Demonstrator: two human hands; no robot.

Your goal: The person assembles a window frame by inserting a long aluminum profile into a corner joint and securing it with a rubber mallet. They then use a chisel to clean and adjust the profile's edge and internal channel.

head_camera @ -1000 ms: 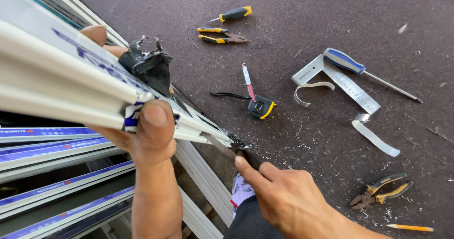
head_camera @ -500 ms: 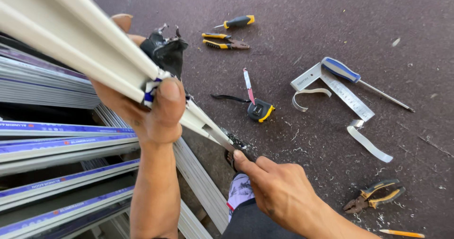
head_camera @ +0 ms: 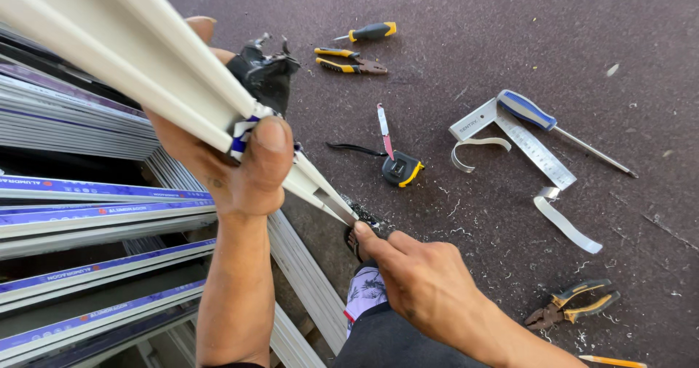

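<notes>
My left hand [head_camera: 229,168] grips a long white metal profile [head_camera: 138,62] from below, thumb pressed over a blue-and-white label, and holds it slanting down to the right. My right hand [head_camera: 419,281] pinches the profile's lower tip [head_camera: 336,206] between thumb and forefinger, close to a small dark part at its end. A black torn piece [head_camera: 266,73] sits just behind the left hand.
Stacked profiles with blue film [head_camera: 87,193] fill the left. On the dark floor lie a tape measure [head_camera: 399,170], a steel square [head_camera: 528,146], a blue-handled screwdriver [head_camera: 542,117], two pliers [head_camera: 349,62] [head_camera: 575,306], a yellow-black screwdriver [head_camera: 371,31], metal strips [head_camera: 564,222] and a pencil [head_camera: 611,361].
The white profile has swung upward and toward me with my left hand. My right hand has slid slightly along to stay at its lower tip.
</notes>
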